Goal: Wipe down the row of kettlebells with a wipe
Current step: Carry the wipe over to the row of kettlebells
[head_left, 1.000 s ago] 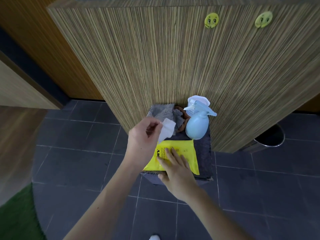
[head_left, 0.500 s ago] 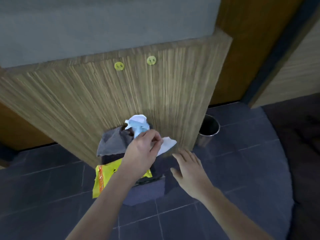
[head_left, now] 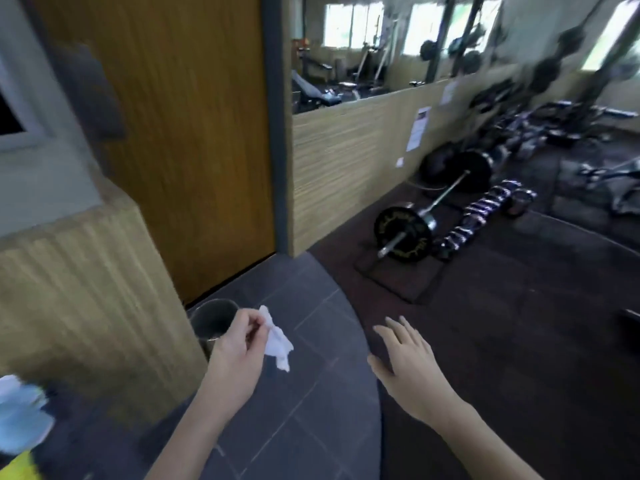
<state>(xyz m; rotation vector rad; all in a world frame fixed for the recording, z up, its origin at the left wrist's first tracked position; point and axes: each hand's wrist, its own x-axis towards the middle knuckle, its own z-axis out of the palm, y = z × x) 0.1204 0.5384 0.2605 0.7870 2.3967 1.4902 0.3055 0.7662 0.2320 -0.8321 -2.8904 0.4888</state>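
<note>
Pinching a white wipe [head_left: 277, 341], the left hand [head_left: 235, 355] hangs near a metal bin [head_left: 211, 320]; the right hand [head_left: 408, 362] is empty, fingers spread. Far right, past a barbell [head_left: 426, 209], lies the kettlebell row [head_left: 478, 213]. Wall notices [head_left: 418, 128] are too blurred to read.

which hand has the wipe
The left hand: its fingers pinch the crumpled white wipe, which dangles above the tiled floor. The right hand is open and flat, with nothing in it.
</note>
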